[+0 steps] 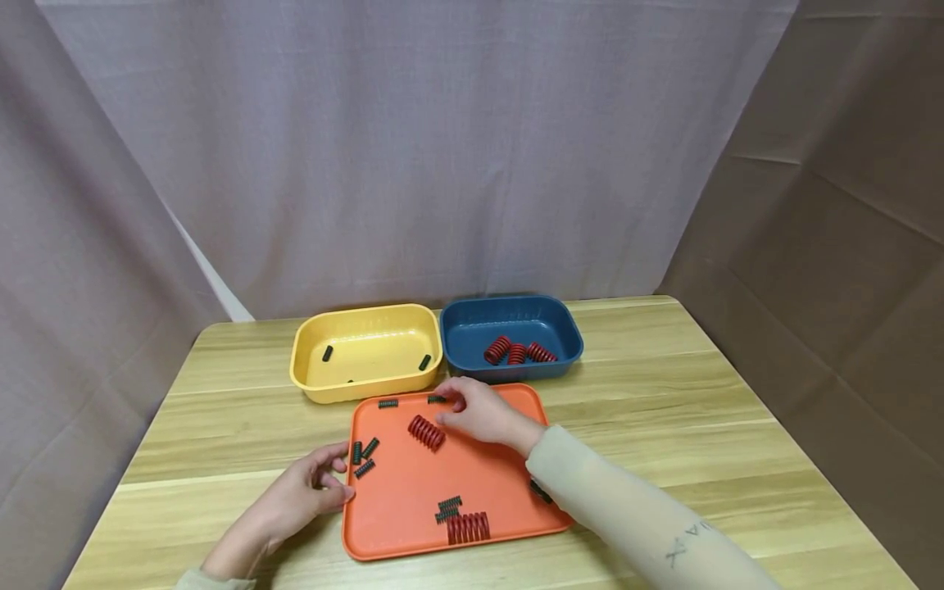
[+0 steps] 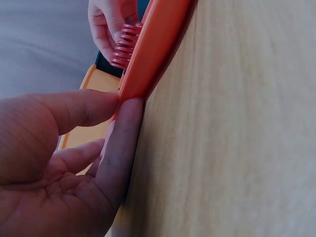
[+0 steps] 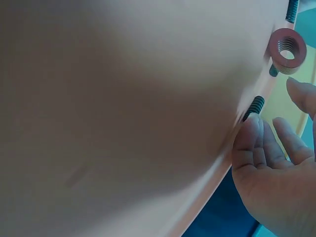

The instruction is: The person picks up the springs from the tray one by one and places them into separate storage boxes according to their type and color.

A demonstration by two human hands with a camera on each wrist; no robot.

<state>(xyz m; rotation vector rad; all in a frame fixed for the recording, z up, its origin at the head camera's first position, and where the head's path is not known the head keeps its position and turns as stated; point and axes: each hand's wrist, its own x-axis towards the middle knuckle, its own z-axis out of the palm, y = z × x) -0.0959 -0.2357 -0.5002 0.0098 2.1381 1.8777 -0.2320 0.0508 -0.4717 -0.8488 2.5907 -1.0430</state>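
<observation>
An orange tray (image 1: pixel 413 512) lies on the table with large red springs and several small dark green springs on it. My left hand (image 1: pixel 306 492) pinches the tray's left rim between thumb and finger, as the left wrist view shows. Over the tray's far edge, my right hand (image 1: pixel 483 414) reaches to a small green spring (image 3: pixel 255 105). Its fingertips touch or nearly touch that spring's end, while the thumb stays apart. Close to the thumb lies a large red spring (image 1: pixel 426 433). Another red spring (image 1: pixel 468 528) is at the near rim beside two small green springs (image 1: pixel 448 509).
Behind the tray stand a yellow bin (image 1: pixel 369 381) holding a few small green springs and a blue bin (image 1: pixel 472 332) holding three red springs. More green springs (image 1: pixel 365 468) lie near the tray's left rim. A dark spring (image 1: pixel 541 491) is partly hidden by the right sleeve.
</observation>
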